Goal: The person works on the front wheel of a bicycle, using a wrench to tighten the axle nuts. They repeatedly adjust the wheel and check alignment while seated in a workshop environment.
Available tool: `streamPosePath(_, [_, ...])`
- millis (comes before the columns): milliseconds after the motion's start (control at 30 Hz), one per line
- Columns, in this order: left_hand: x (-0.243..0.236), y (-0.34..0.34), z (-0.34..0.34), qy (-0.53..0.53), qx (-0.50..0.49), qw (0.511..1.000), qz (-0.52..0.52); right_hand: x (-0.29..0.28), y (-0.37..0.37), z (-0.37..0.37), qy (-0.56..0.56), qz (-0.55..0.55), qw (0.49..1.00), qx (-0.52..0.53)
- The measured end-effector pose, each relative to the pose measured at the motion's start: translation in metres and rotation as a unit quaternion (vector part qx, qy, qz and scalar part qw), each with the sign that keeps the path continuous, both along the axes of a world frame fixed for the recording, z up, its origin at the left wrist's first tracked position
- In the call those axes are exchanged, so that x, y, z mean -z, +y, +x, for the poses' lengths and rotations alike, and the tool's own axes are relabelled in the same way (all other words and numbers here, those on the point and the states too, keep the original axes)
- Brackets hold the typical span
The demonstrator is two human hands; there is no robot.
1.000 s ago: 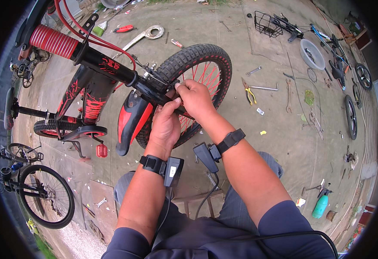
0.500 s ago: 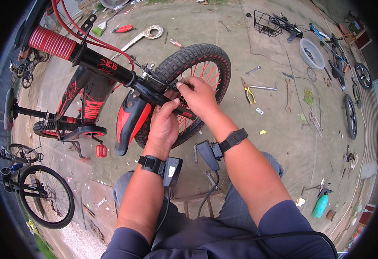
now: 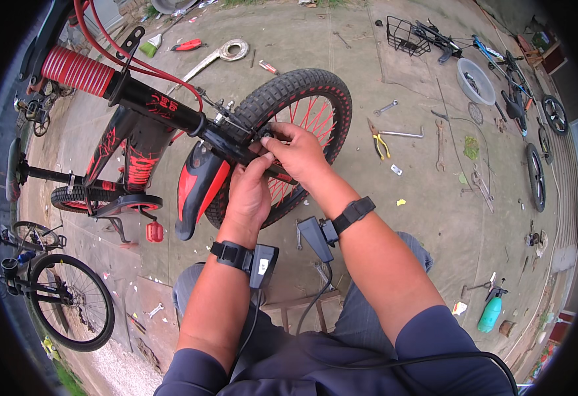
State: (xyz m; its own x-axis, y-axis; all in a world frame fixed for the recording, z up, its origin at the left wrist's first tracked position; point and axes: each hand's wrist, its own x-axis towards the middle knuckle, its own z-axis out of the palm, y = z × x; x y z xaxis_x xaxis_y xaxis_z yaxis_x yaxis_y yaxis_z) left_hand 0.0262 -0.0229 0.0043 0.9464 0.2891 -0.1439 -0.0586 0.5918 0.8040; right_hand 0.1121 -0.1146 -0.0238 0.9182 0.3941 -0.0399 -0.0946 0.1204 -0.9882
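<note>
A black and red bicycle stands tilted at the upper left, its front fork (image 3: 233,149) reaching between my hands. Wrapped round a fork leg beside the wheel is my left hand (image 3: 249,191), its thumb on top and its other fingertips hidden. My right hand (image 3: 297,153) is closed in a pinch on a small dark part (image 3: 266,134) at the rim brake (image 3: 224,113); the fingers cover most of it. Behind them is the knobbly front tyre (image 3: 289,86) with red spokes. A red and black mudguard (image 3: 200,185) hangs left of my left hand.
Pliers (image 3: 380,140), a spanner (image 3: 387,107) and an L-shaped bar (image 3: 404,134) lie on the ground to the right. Farther off are a plastic tub (image 3: 475,82) and a wire basket (image 3: 406,36). A green spray bottle (image 3: 492,312) stands lower right, another bicycle wheel (image 3: 71,301) lower left.
My right hand has shifted slightly left and down along the fork, its thumb now closer to my left thumb. My left hand stays almost in place.
</note>
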Motion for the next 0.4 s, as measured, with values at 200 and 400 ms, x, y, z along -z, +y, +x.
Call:
streamPosePath(200, [0.003,0.001,-0.001,0.004,-0.005,1.0,-0.025,0.002,0.0,-0.001,-0.004,0.009,1.0,-0.003])
streamPosePath(400, [0.01,0.005,-0.001,-0.017,0.008,1.0,0.019,0.002,-0.002,-0.001,-0.022,-0.029,0.999,-0.011])
